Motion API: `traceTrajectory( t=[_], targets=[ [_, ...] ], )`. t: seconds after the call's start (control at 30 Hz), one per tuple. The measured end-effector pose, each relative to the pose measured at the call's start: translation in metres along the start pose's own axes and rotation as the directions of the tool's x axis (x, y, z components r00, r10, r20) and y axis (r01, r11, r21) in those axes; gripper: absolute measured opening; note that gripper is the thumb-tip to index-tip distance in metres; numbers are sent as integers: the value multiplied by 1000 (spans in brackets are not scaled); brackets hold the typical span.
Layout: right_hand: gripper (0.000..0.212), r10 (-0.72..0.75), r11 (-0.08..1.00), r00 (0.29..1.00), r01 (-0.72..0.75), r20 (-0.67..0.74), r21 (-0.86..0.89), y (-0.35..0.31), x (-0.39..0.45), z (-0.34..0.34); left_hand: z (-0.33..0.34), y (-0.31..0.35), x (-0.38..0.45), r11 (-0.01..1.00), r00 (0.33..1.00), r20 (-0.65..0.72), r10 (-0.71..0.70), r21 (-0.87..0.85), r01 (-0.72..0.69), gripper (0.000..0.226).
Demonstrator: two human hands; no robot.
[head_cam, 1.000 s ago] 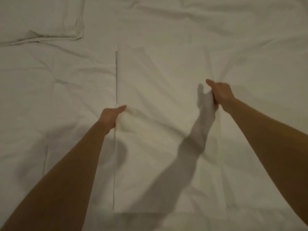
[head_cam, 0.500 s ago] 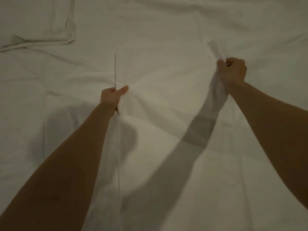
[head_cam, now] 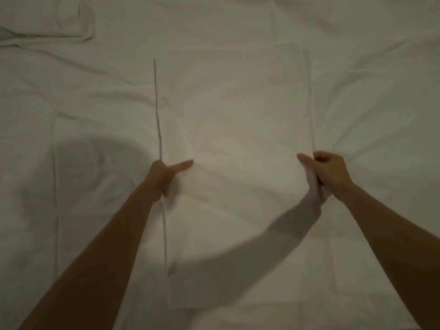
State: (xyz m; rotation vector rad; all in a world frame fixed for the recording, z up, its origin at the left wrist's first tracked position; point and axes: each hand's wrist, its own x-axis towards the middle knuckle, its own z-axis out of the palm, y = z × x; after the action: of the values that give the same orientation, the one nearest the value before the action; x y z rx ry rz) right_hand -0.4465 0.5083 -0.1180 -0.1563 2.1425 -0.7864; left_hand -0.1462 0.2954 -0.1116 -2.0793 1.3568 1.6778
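A white folded cloth (head_cam: 238, 129), long and rectangular, lies flat in the middle of a white bed sheet (head_cam: 371, 96). My left hand (head_cam: 164, 177) grips its left edge about halfway down, thumb stretched out on top of the fabric. At the right edge my right hand (head_cam: 328, 172) holds a bunched fold of the cloth in a fist, thumb pointing left. The fabric between the hands shows shallow wrinkles. Both bare forearms reach in from the bottom corners.
A white pillow (head_cam: 45, 20) lies at the top left corner. A seam or fold line (head_cam: 55, 198) runs down the sheet left of the cloth. The sheet is creased around the cloth, and arm shadows fall across its lower part.
The right hand has come down and toward me from its raised position, laying the lifted right edge back flat. The left hand kept its grip. The cloth now lies spread out again.
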Motion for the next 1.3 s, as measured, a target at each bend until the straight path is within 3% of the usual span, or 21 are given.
traceTrajectory(
  t=[0.2, 0.33, 0.4, 0.53, 0.7, 0.87, 0.97, 1.1, 1.3],
  targets=[
    [24, 134, 991, 983, -134, 125, -11, 49, -63, -1, 12, -69, -40, 978, 994, 62, -92, -183, 102, 58],
    [37, 210, 977, 964, -200, 165, -80, 78, -95, -3, 11, -104, -60, 988, 992, 76, -99, -110, 107, 95],
    [36, 249, 966, 947, -227, 203, -124, 93, -111, -7, 10, -127, -67, 990, 992, 77, -105, -87, 112, 104],
    [39, 316, 944, 897, -265, 309, -196, 112, -134, -18, 17, -155, -109, 987, 986, 124, -111, -103, 124, 76],
    [33, 217, 965, 933, -161, 288, -205, 126, -154, -27, 15, -179, -138, 985, 992, 113, -53, -156, 71, 36],
    [38, 193, 901, 969, -113, 154, -420, 144, -166, -15, 16, -183, -140, 999, 999, 25, -25, -23, 26, 41],
    [41, 89, 815, 995, -50, 40, -578, 134, -170, -12, 21, -170, -143, 999, 1000, -4, 11, -37, -12, 44],
    [64, -138, 809, 987, 63, -84, -584, 122, -184, -11, 17, -141, -141, 985, 989, -52, 141, -95, -145, 46],
    [66, -267, 863, 951, 309, 158, -400, 62, -215, 62, 16, -121, -156, 971, 970, -50, 237, 34, -235, 41]
  ],
)
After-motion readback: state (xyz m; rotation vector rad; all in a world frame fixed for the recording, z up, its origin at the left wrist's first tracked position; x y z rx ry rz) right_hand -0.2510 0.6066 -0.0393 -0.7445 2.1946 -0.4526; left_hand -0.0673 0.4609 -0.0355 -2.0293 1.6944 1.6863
